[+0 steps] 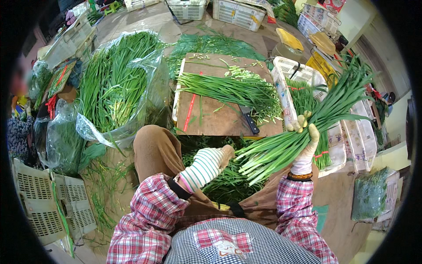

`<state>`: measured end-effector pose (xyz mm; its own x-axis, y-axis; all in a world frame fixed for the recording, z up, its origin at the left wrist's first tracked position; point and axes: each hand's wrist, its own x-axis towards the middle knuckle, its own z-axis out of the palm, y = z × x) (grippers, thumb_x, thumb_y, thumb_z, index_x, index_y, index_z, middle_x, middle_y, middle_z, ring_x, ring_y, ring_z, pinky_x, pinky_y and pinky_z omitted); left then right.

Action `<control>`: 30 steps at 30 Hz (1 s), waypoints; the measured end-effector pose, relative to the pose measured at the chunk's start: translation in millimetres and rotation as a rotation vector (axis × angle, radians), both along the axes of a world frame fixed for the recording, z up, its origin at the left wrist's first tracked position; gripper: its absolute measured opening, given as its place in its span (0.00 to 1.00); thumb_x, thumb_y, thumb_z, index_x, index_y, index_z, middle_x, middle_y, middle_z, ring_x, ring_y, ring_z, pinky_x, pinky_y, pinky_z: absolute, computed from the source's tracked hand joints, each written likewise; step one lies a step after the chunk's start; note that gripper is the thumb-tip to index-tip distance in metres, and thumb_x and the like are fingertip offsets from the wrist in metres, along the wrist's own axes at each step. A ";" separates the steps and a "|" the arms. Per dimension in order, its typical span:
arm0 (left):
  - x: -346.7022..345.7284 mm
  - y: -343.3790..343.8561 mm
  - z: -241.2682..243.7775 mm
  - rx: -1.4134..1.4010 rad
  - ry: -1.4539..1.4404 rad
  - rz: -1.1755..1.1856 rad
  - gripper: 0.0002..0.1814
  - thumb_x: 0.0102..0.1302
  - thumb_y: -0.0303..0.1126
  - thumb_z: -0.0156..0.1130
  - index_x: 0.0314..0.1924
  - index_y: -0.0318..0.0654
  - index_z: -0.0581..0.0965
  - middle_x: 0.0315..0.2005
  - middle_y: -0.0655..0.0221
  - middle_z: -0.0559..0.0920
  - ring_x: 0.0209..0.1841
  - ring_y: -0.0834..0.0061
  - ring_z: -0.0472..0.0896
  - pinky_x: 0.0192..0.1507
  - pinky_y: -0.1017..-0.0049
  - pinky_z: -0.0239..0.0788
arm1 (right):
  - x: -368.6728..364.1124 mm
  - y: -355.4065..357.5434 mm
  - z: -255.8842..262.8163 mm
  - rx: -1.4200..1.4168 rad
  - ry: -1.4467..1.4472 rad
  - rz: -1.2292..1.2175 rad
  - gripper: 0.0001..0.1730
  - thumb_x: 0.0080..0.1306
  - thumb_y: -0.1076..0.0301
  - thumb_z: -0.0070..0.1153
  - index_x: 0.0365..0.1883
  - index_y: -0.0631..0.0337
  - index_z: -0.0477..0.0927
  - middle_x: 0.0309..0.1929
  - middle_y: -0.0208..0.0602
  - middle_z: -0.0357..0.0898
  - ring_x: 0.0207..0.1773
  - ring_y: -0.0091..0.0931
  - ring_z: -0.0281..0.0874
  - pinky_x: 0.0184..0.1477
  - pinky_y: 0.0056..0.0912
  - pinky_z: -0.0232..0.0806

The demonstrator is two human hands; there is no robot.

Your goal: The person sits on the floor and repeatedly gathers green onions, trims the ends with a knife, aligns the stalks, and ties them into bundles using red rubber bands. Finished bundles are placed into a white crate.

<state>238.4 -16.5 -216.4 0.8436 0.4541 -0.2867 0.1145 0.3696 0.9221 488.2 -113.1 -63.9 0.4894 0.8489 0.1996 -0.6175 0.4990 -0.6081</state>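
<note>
My right hand (305, 132), in a light glove with yellowish fingertips, grips a bunch of long green garlic chives (277, 148), pale ends towards my left and leafy tips to the upper right. Beside the pale ends is my left hand (211, 163), in a striped glove; whether its fingertips pinch anything cannot be told. A wooden board (214, 123) before my knees bears a pile of chives (227, 89) lying across a red tape (189, 114). At the board's near right lies a knife (251, 123) with a black handle, its blade partly under leaves. Cut stalk pieces (239, 72) are scattered behind the pile.
Loose chives (115, 79) fill an open clear plastic bag at the left. At the right, a white plastic crate (283, 89) holds chive bundles with red ties. Empty-looking crates (39, 198) stand lower left. Greens lie between my legs. Another person's patterned sleeve (21, 135) shows at far left.
</note>
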 end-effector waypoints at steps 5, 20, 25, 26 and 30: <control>-7.0 -0.5 54.4 0.377 0.406 -0.038 0.18 0.77 0.40 0.48 0.36 0.33 0.77 0.15 0.81 0.65 0.16 0.83 0.57 0.18 0.74 0.51 | 10.7 -6.3 11.9 0.093 -0.064 -0.040 0.23 0.64 0.63 0.61 0.55 0.59 0.71 0.32 0.22 0.66 0.34 0.19 0.66 0.46 0.29 0.62; -29.5 -4.5 90.2 1.167 0.159 -0.089 0.14 0.65 0.34 0.64 0.49 0.38 0.78 0.39 0.57 0.84 0.43 0.56 0.83 0.43 0.61 0.75 | 28.4 -28.0 25.7 0.362 0.048 -0.026 0.27 0.64 0.69 0.60 0.60 0.61 0.65 0.36 0.24 0.64 0.39 0.20 0.65 0.53 0.34 0.62; 6.3 -41.4 140.5 1.002 -0.260 0.154 0.13 0.64 0.27 0.64 0.48 0.38 0.79 0.39 0.63 0.85 0.40 0.62 0.83 0.43 0.69 0.75 | 14.3 -18.3 21.6 0.310 0.000 0.010 0.26 0.65 0.65 0.60 0.59 0.60 0.67 0.37 0.25 0.66 0.38 0.21 0.66 0.52 0.35 0.63; 12.4 -43.2 133.6 0.967 -0.241 0.203 0.13 0.66 0.30 0.63 0.49 0.37 0.79 0.38 0.60 0.85 0.38 0.61 0.84 0.42 0.69 0.75 | 10.3 -15.1 21.7 0.302 -0.022 0.017 0.26 0.65 0.64 0.60 0.58 0.60 0.67 0.37 0.25 0.66 0.38 0.21 0.66 0.52 0.35 0.63; 18.6 -42.9 134.2 0.804 -0.005 -0.006 0.15 0.69 0.35 0.61 0.50 0.33 0.78 0.37 0.53 0.84 0.37 0.56 0.85 0.41 0.66 0.76 | 0.3 -12.2 19.9 0.255 -0.122 0.041 0.26 0.64 0.64 0.62 0.57 0.59 0.67 0.36 0.26 0.68 0.37 0.21 0.67 0.51 0.34 0.62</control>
<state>257.1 -59.5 -82.2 0.8469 0.5156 0.1300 0.1095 -0.4083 0.9062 488.5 -125.4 -44.0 0.4146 0.7826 0.4645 -0.5704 0.6211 -0.5374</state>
